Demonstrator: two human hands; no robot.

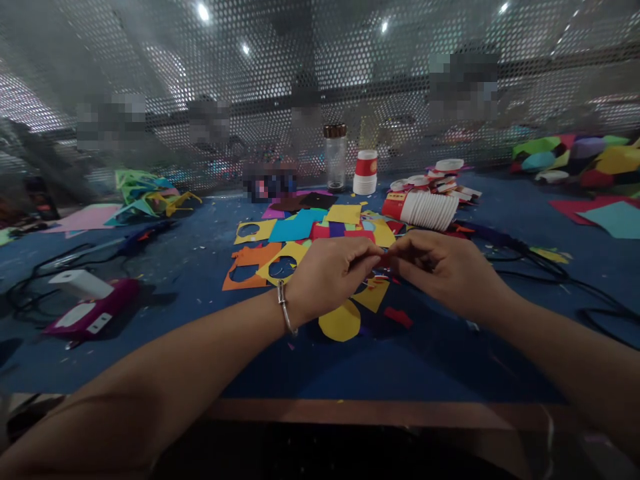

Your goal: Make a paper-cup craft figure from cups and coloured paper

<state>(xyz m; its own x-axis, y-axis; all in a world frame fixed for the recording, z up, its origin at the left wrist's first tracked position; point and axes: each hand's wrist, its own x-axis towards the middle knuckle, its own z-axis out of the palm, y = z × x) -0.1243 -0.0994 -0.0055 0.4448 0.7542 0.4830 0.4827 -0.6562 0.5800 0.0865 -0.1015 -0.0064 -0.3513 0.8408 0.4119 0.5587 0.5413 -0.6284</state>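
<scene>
My left hand [333, 272], with a silver bangle at the wrist, and my right hand [440, 267] meet over the middle of the table. Fingers of both are pinched together on a small red paper piece [385, 259], mostly covered by the fingertips. Below them lie a yellow paper disc [340, 321] and a red paper scrap [399, 317]. Beside my left hand is a yellow sheet with a round hole [302, 252], and an orange sheet [257, 256], cut out likewise, lies further left. Blue paper [298, 225] and a yellow square [344, 213] lie behind the hands.
Stacked paper cups [423, 208] lie on their side at right; other cups [367, 172] stand beside a clear bottle [336, 160]. A purple power strip [120, 298] is at left. Black cables [565, 277] and a glue gun [493, 235] lie right. Perforated metal mesh [280, 80] rises behind.
</scene>
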